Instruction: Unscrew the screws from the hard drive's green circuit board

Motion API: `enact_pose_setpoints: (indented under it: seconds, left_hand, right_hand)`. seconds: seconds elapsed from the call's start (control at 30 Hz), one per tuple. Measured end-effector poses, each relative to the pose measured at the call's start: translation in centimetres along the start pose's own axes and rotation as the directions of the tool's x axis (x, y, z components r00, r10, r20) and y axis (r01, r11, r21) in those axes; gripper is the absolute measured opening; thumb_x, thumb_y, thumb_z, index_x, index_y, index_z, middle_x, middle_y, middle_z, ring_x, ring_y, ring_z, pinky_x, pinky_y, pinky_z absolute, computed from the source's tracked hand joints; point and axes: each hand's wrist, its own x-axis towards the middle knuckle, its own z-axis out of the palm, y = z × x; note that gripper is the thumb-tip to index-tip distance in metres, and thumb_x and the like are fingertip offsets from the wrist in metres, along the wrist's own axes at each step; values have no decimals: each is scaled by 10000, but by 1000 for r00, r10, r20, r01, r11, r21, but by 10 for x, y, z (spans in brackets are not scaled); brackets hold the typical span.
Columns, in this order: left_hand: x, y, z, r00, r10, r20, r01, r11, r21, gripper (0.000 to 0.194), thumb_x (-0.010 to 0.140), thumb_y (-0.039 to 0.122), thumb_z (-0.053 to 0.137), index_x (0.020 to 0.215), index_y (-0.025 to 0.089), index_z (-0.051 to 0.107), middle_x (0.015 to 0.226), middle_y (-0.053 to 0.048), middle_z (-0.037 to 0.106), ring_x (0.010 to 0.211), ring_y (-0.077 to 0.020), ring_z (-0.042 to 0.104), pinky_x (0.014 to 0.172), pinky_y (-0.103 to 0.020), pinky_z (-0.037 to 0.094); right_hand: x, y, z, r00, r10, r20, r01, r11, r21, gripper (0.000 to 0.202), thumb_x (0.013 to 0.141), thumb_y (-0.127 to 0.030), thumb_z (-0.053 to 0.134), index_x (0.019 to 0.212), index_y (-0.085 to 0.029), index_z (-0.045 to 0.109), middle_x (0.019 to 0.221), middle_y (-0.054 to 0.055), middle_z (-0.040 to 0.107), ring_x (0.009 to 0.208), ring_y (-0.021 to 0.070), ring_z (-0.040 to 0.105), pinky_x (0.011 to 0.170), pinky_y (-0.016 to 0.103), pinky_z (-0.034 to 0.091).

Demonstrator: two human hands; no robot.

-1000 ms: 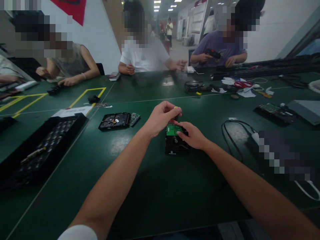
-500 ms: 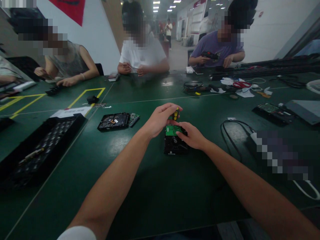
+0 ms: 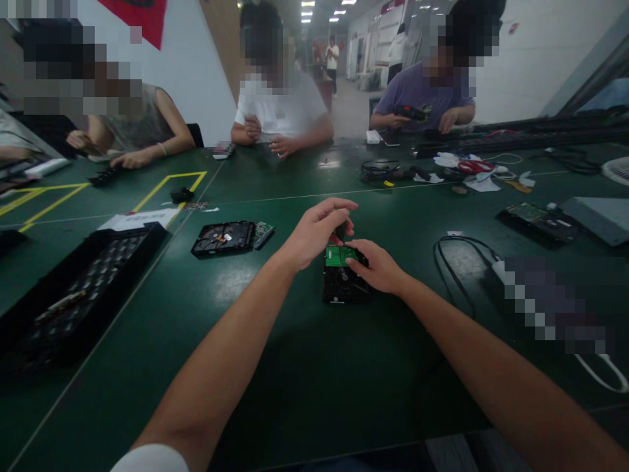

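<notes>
My left hand (image 3: 319, 229) is wrapped round a screwdriver (image 3: 341, 231), whose handle is mostly hidden by the fingers. The screwdriver stands upright over the green circuit board (image 3: 335, 257) of a black hard drive (image 3: 339, 288). My right hand (image 3: 376, 263) rests on the drive's right side, thumb on the board and fingers at its far edge near the screwdriver's tip. The drive lies flat on the dark green table (image 3: 304, 354).
Left of my arms lie an opened drive (image 3: 223, 238), a loose circuit board (image 3: 264, 234) and a long black tray (image 3: 88, 288). At right are a cable (image 3: 437, 262), another drive (image 3: 538, 219) and a grey box (image 3: 602, 216). Several people sit across the table.
My left fingers have shifted round the screwdriver, and its yellow handle part no longer shows. The right hand and drive have stayed in place. Across the table, the middle person's hands have moved apart.
</notes>
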Motion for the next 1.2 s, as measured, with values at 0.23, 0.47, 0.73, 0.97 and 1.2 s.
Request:
enact_pose_setpoints:
  seconds: [0.23,0.47,0.73,0.97,1.2]
  left_hand:
    - [0,-1,-3,999,-26,19,27,998,-57,279,982,458,659,991,191,740,895,-52,653,844,-163,645,595,-209,519]
    - [-1,-3,1,999,-21,46,28,988,-150,249,972,413,658,957,172,716,1056,-68,633,918,-174,637,657,-255,617]
    - [0,-3,0,995,4,-101,-2,1000,24,290,897,396,808,858,174,625,881,-37,671,748,-130,633,602,-233,565]
    - [1,-5,-2,1000,25,-7,-25,999,-25,179,963,335,705,1030,183,639,921,-65,739,840,-167,703,592,-212,522]
    - [1,-4,-3,999,-12,34,16,994,-111,311,1022,424,594,1016,156,753,900,-73,674,839,-167,655,585,-217,519]
  right_hand:
    - [0,0,-1,1000,7,16,-7,1000,-1,357,1030,-383,593,1358,-246,627,1338,121,702,1261,308,651,1112,551,513]
    - [1,-3,-1,1000,14,23,-13,1000,-15,340,1033,-386,588,1340,-245,621,1305,122,708,1227,315,659,1077,554,530]
    - [-1,2,2,1000,23,13,-23,999,-27,382,1037,-405,588,1372,-222,611,1345,138,692,1272,315,644,1118,549,512]
    - [-1,3,2,1000,11,15,-11,1000,1,396,1029,-393,594,1378,-206,617,1368,143,688,1306,316,630,1146,553,491]
    - [0,0,-1,999,18,33,-18,1000,-3,384,1035,-391,585,1380,-225,618,1366,136,690,1294,318,634,1123,562,504]
